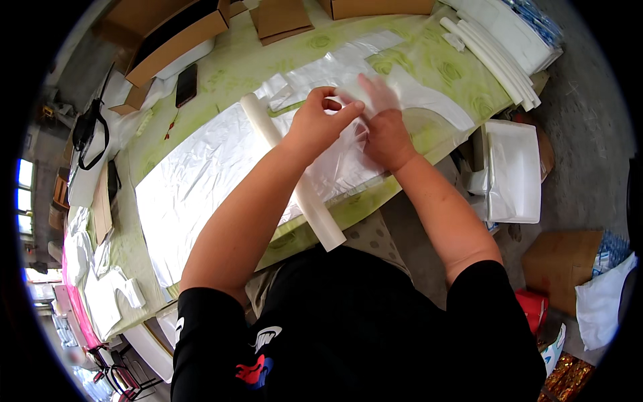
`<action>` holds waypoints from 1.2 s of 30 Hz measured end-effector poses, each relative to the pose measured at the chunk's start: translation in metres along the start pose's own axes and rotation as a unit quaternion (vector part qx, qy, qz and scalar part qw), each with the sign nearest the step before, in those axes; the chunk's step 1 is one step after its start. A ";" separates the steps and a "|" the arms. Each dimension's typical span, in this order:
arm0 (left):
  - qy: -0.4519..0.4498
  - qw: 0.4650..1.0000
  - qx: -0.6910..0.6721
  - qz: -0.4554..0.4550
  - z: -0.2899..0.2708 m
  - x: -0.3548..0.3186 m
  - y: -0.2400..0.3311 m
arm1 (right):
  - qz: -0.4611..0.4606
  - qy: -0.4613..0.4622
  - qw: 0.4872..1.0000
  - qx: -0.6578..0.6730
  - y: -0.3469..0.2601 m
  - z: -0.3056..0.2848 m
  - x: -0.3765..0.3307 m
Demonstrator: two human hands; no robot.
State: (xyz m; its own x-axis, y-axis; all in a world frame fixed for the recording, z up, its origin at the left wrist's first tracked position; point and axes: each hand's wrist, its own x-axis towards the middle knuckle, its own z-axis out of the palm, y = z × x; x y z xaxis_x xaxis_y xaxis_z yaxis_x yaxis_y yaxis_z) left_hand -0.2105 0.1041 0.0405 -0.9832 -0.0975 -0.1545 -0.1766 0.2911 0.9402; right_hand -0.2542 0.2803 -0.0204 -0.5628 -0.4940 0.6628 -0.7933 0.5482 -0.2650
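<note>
Nearby, tube [317,213] crosses film [191,181]; left hand [319,125] half curled, right hand [388,134] blurred, grips unclear.

That tablecloth [445,74] is pale yellowish green, printed with deeper green swirls; the plastic sheet [194,181] gleams silvery white, the tube [318,213] a creamy white. I see brown on the cardboard box [182,48], black on the phone [187,86], and a black shirt [375,321] patched white, red and blue

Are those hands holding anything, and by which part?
I can't tell: the left hand curls beside the blurred right hand, over plastic sheeting, with any grip unclear.
</note>
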 end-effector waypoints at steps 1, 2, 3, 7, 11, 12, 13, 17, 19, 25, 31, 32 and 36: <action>-0.002 0.998 -0.049 -0.033 0.003 0.007 0.004 | -0.024 -0.031 0.999 0.029 -0.001 0.000 -0.001; -0.005 0.993 -0.098 -0.066 0.006 0.012 0.007 | -0.047 -0.061 0.995 0.058 0.000 -0.001 -0.002; -0.016 0.984 -0.153 -0.084 0.008 0.015 0.008 | 0.015 -0.115 0.983 0.145 -0.001 -0.003 -0.003; 0.071 0.953 -0.294 -0.024 -0.008 0.005 0.007 | 0.057 -0.032 0.990 0.127 0.004 -0.001 0.001; 0.064 0.914 -0.394 0.068 -0.097 -0.042 0.009 | 0.247 0.098 0.954 0.136 0.036 0.027 -0.009; 0.072 0.904 -0.412 0.092 -0.124 -0.060 0.003 | 0.261 0.092 0.953 0.120 0.033 0.023 -0.005; 0.053 0.910 -0.398 0.107 -0.142 -0.075 0.006 | 0.280 0.090 0.951 0.096 0.034 0.017 -0.004; 0.191 0.947 -0.259 -0.025 -0.211 -0.123 -0.044 | 0.241 0.169 0.949 0.112 0.034 0.015 -0.001; 0.230 0.957 -0.143 -0.108 -0.243 -0.147 -0.088 | 0.264 0.162 0.939 0.152 0.039 0.018 -0.005; 0.432 0.858 0.269 0.068 -0.240 -0.157 -0.142 | 0.274 0.130 0.940 0.153 0.042 0.020 -0.003; 0.196 0.953 0.161 0.163 -0.116 -0.137 -0.099 | 0.241 0.088 0.963 0.077 0.032 0.007 0.001; 0.179 0.960 0.161 0.145 -0.108 -0.137 -0.102 | 0.225 0.082 0.968 0.075 0.030 0.004 0.001; 0.186 0.942 0.215 0.180 -0.095 -0.146 -0.114 | 0.123 0.072 0.987 0.080 -0.001 -0.006 -0.014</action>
State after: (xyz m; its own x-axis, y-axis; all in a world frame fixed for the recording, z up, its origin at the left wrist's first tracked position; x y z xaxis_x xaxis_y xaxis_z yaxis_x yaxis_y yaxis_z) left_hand -0.0420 -0.0055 -0.0156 -0.9129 -0.2217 0.3428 0.0843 0.7193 0.6896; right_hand -0.2438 0.2910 -0.0253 -0.7129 -0.2519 0.6545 -0.6702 0.5196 -0.5299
